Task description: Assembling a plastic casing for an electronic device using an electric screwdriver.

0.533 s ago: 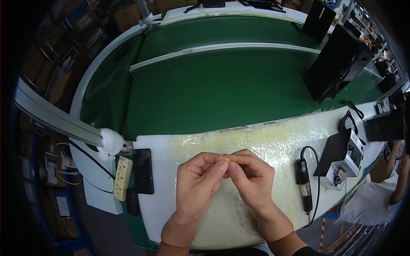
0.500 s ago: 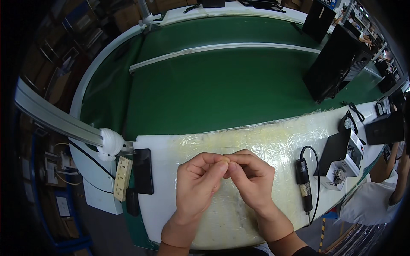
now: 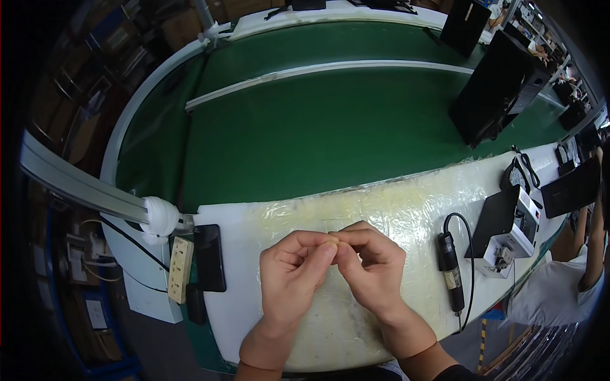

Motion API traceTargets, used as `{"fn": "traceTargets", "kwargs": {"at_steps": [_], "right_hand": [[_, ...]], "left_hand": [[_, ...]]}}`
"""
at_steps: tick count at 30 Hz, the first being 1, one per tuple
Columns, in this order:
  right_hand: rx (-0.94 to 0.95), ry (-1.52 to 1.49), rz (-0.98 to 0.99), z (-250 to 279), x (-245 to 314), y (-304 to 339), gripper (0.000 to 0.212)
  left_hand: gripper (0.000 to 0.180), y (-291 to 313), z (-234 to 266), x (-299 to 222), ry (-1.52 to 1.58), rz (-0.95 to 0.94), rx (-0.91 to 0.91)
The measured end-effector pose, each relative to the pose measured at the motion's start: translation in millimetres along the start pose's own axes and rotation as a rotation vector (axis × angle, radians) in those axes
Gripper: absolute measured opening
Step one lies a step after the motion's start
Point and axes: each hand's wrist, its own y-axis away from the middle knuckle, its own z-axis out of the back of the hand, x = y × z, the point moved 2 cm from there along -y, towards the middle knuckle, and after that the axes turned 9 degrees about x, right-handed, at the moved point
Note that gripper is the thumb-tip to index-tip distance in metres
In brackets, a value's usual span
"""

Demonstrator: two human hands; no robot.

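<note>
**Fingertips meeting over the pad**

From my end of the head camera, I see the left hand (image 3: 293, 273) and right hand (image 3: 375, 270) brought together at the near middle. Each thumb presses against its index finger, and the two pinches touch tip to tip; the other fingers curl inward. I judge this a hold for fine control, each hand steadying the other. If anything is between the tips, it sits right at that meeting point, too small or too well covered for me to tell.

Beneath them lies the pale worktop pad (image 3: 406, 219), covered in glossy, yellowed film, which I take to protect the surface. I can't tell whether the wrists rest on it.

Just to the right is a black, pen-shaped power tool (image 3: 451, 273) with a looped cord, likely put there for the right hand's easy reach. Beyond it stands a black-and-white control box (image 3: 508, 235). To the left, a dark flat slab (image 3: 210, 257) like a phone lies beside a cream power strip (image 3: 180, 270), apparently kept out of the working area.

On the far side, the green belt (image 3: 318, 140) runs across, with a tall black case (image 3: 492, 89) standing on its right. At the right edge I catch another person's pale sleeve (image 3: 553, 292).
</note>
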Motion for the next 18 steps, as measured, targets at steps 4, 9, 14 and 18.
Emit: {"fn": "traceTargets", "kwargs": {"at_steps": [4, 9, 14, 18], "right_hand": [[-0.005, 0.021, -0.003, 0.3, 1.5, -0.2, 0.014], [0.007, 0.082, 0.034, 1.2, -0.3, -0.6, 0.014], [0.014, 0.178, 0.064, 1.6, 3.4, -2.1, 0.012], [0.025, 0.222, 0.077, 2.1, 4.2, -2.6, 0.012]], "left_hand": [[0.010, 0.3, -0.1, 0.4, -0.029, -0.032, 0.009], [0.010, -0.2, 1.6, -0.7, -0.060, -0.044, 0.028], [0.010, -0.7, 4.0, -1.7, -0.078, -0.039, 0.039], [0.011, -1.9, 4.2, -4.6, -0.128, -0.029, 0.033]]}}
